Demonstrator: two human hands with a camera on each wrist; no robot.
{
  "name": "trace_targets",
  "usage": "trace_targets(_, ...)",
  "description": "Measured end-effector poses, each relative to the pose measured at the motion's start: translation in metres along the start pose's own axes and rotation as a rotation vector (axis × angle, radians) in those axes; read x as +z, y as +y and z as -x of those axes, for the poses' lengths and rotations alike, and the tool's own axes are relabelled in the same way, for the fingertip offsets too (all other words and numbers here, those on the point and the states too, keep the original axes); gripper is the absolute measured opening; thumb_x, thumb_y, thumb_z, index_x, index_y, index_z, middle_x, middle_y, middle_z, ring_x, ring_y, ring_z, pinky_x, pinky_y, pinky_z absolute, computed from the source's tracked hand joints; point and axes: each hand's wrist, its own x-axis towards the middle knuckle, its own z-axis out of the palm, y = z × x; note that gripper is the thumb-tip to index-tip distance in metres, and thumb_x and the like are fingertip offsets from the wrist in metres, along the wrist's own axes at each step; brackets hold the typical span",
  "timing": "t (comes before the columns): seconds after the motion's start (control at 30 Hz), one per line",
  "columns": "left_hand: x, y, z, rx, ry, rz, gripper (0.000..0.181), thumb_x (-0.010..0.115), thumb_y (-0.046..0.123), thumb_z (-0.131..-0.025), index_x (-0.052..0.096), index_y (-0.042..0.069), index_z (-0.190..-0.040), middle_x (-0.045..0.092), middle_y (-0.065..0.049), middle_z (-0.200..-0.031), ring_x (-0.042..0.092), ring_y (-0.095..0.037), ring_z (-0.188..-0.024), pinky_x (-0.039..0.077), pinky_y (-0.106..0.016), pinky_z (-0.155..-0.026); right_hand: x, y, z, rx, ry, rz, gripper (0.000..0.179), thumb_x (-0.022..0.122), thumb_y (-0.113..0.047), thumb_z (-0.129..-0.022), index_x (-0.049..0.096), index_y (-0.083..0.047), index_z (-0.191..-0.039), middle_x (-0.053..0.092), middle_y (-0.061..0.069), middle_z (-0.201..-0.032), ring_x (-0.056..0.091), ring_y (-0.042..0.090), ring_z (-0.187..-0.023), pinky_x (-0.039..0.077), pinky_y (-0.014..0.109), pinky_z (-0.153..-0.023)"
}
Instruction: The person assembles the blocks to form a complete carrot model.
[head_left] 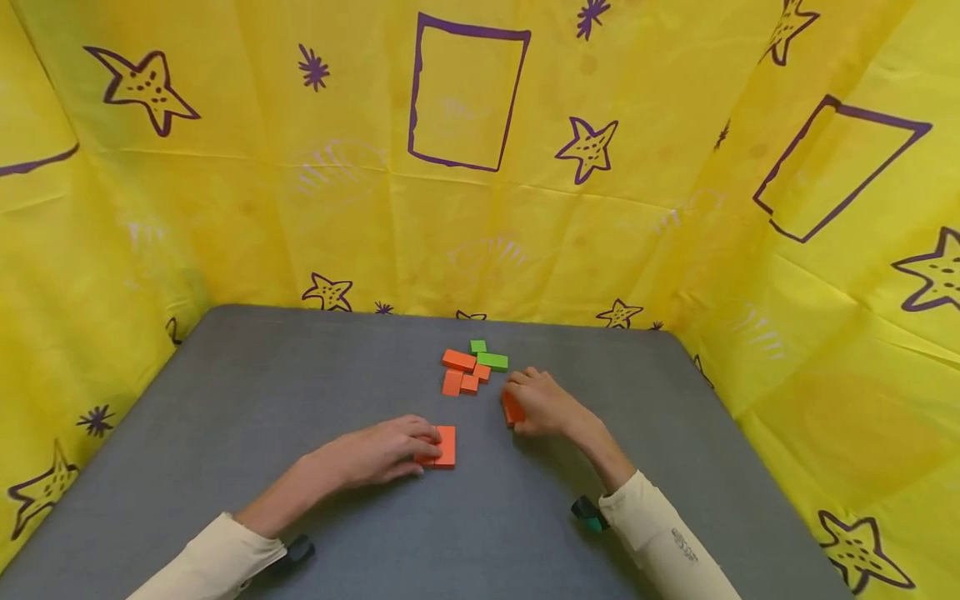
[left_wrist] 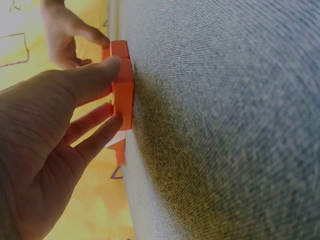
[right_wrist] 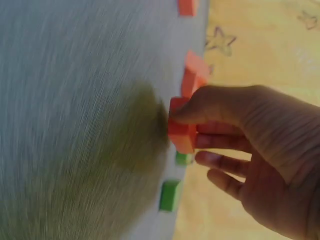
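Near the middle of the grey table, my left hand [head_left: 382, 450] holds flat orange blocks [head_left: 447, 447] that lie side by side. In the left wrist view the thumb is on one edge of an orange block [left_wrist: 124, 100] and fingertips are at the other. Farther right and a little forward, my right hand [head_left: 543, 404] grips another orange block [head_left: 512, 409], partly hidden under the fingers. The right wrist view shows the thumb over this orange block [right_wrist: 181, 132], with the index and middle fingers behind it and the others loosely extended.
Just beyond the hands lies a loose cluster of orange blocks [head_left: 458, 361] with two green blocks [head_left: 492, 362] at its far side. The grey table [head_left: 315, 367] is bordered by yellow cloth walls [head_left: 360, 225] printed with purple starfish. Dark straps hang below both sleeves.
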Motion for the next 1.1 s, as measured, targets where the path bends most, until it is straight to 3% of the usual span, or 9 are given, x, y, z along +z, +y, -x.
trace_targets(0.23, 0.001, -0.002, -0.004, 0.014, 0.026, -0.036, 0.028, 0.077, 0.020, -0.096, 0.078, 0.019, -0.124, 0.071, 0.000, -0.127, 0.064, -0.017, -0.121, 0.058, -0.035, -0.103, -0.010, -0.038, 0.001, -0.099, -0.050, -0.060, 0.049, 0.085, -0.029, -0.085, 0.069, -0.007, -0.127, 0.068, 0.006, -0.120, 0.057, 0.022, -0.110, 0.053, 0.040, -0.096)
trace_targets(0.43, 0.001, -0.003, -0.005, 0.030, 0.036, -0.050, 0.027, 0.077, 0.020, -0.096, 0.078, 0.018, -0.123, 0.072, -0.001, -0.125, 0.064, -0.018, -0.120, 0.058, -0.035, -0.102, 0.005, -0.064, -0.008, -0.160, -0.071, -0.075, 0.051, 0.085, -0.036, -0.086, 0.069, -0.010, -0.127, 0.068, 0.002, -0.117, 0.055, 0.014, -0.103, 0.052, 0.029, -0.092)
trace_targets(0.6, 0.001, -0.004, -0.003, 0.048, 0.067, -0.054, 0.026, 0.078, 0.019, -0.095, 0.079, 0.018, -0.121, 0.072, -0.001, -0.123, 0.064, -0.019, -0.118, 0.059, -0.035, -0.100, 0.013, -0.068, -0.010, -0.153, -0.050, -0.111, 0.056, 0.086, -0.039, -0.086, 0.067, -0.010, -0.130, 0.067, 0.002, -0.119, 0.055, 0.015, -0.105, 0.052, 0.029, -0.094)
trace_targets(0.83, -0.001, -0.003, -0.002, -0.005, 0.027, -0.014, 0.029, 0.078, 0.021, -0.095, 0.078, 0.018, -0.124, 0.072, -0.002, -0.127, 0.063, -0.018, -0.120, 0.059, -0.036, -0.101, 0.015, -0.070, -0.013, -0.177, -0.049, -0.189, 0.059, 0.084, -0.038, -0.089, 0.062, -0.012, -0.137, 0.068, 0.000, -0.125, 0.058, 0.013, -0.108, 0.051, 0.030, -0.095)
trace_targets(1.1, 0.000, -0.003, -0.003, 0.005, 0.051, -0.002, 0.027, 0.078, 0.021, -0.095, 0.079, 0.017, -0.121, 0.073, -0.002, -0.125, 0.063, -0.019, -0.119, 0.058, -0.036, -0.102, 0.014, -0.073, -0.018, -0.165, -0.081, -0.169, 0.059, 0.082, -0.036, -0.089, 0.060, -0.014, -0.140, 0.067, 0.000, -0.127, 0.057, 0.013, -0.111, 0.050, 0.031, -0.099)
